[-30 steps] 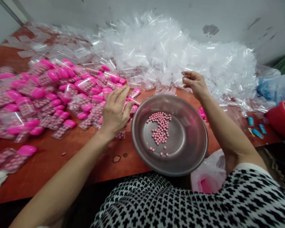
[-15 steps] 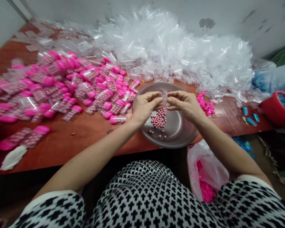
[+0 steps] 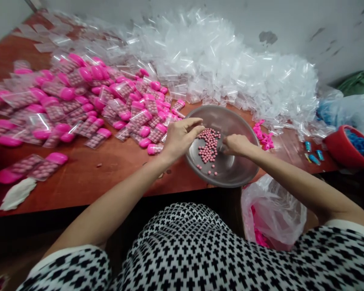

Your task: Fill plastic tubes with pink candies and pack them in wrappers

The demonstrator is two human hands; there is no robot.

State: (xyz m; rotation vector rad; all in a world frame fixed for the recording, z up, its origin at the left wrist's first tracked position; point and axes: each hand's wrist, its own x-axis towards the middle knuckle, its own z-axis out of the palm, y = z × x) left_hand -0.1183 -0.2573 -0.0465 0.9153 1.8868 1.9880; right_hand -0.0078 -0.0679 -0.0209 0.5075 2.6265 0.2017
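Observation:
A steel bowl (image 3: 242,169) sits at the table's near edge with a patch of small pink beads (image 3: 210,146) in it. My left hand (image 3: 179,138) reaches over the bowl's left rim, thumb and fingers pinched together just left of the beads; what it pinches is too faint to name. My right hand (image 3: 236,145) is curled closed inside the bowl, knuckles up, touching the right side of the beads. Whatever it holds is hidden.
Filled bags of pink beads with pink caps (image 3: 79,105) cover the red-brown table (image 3: 109,169) on the left. A big heap of empty clear bags (image 3: 224,64) lies behind the bowl. Loose pink caps (image 3: 262,135), a red tub (image 3: 342,151) and a plastic bag (image 3: 273,214) are on the right.
Both hands held a small clear bag above the bowl half a second ago. They have since parted and dropped: the right into the beads, the left to the bowl's left rim.

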